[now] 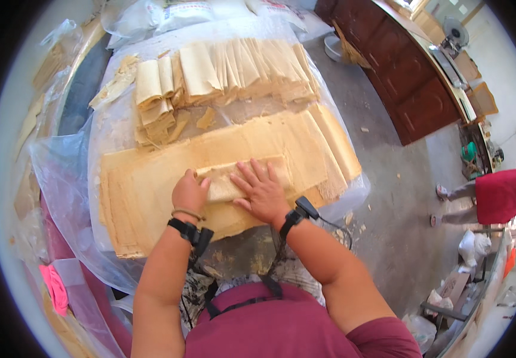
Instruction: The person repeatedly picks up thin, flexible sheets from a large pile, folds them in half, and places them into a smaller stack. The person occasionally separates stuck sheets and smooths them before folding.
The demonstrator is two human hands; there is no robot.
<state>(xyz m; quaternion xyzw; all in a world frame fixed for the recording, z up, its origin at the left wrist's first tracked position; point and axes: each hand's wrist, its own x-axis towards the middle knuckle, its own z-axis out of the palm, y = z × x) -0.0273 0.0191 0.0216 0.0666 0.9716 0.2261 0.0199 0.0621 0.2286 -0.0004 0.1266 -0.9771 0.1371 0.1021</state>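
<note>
A folded thin tan sheet [222, 186], like a flat pancake or a dried food wrapper, lies in front of me as a narrow strip. My left hand [190, 193] is closed on its left end, with the thumb against it. On its right half my right hand [262, 190] rests flat with fingers spread. Under both lies a wide stack of the same thin sheets [138, 179], ragged at the edges. More sheets lie folded over at the stack's right end [337, 143].
Beyond the stack stands a row of folded sheets [234, 71], with torn scraps [207, 118] nearby. Clear plastic film [61, 161] covers the table's left side. White sacks [183, 15] stand at the back. A dark red cabinet [389, 65] and a person in red [504, 197] are at right.
</note>
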